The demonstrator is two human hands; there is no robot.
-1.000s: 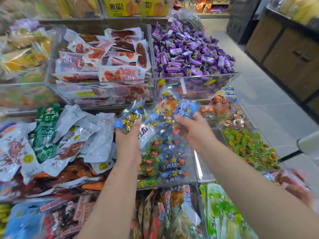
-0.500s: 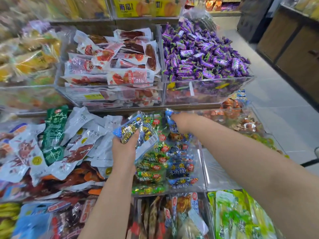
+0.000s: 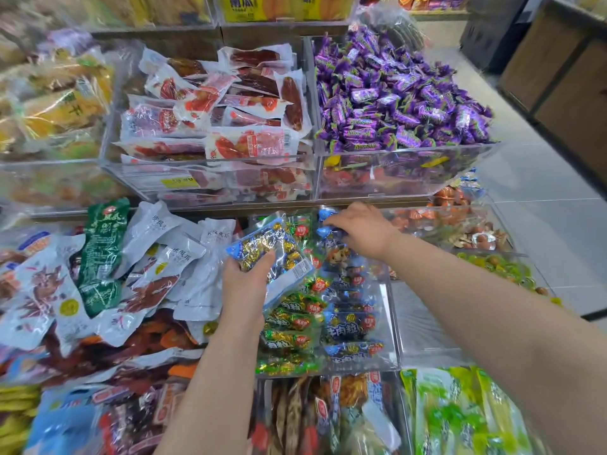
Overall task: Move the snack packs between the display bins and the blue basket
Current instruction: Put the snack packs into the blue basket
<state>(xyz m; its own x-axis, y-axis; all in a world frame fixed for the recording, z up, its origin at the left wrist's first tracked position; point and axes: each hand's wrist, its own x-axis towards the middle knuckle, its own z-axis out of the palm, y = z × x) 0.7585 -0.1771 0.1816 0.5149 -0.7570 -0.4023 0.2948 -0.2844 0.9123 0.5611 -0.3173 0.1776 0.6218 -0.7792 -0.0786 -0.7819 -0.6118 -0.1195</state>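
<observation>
One blue-edged clear plastic snack pack (image 3: 269,257); perhaps six green-wrapped foil packs (image 3: 289,343) and six blue-wrapped foil packs (image 3: 354,326).

Shop aisle: a pale grey tiled floor (image 3: 542,198) is seen at the right under even light. A brown wooden cabinet (image 3: 565,77) with dark framing is set along the far right edge. A dark unit (image 3: 486,31) is placed beyond it, beside a stocked shelf (image 3: 437,11).
</observation>
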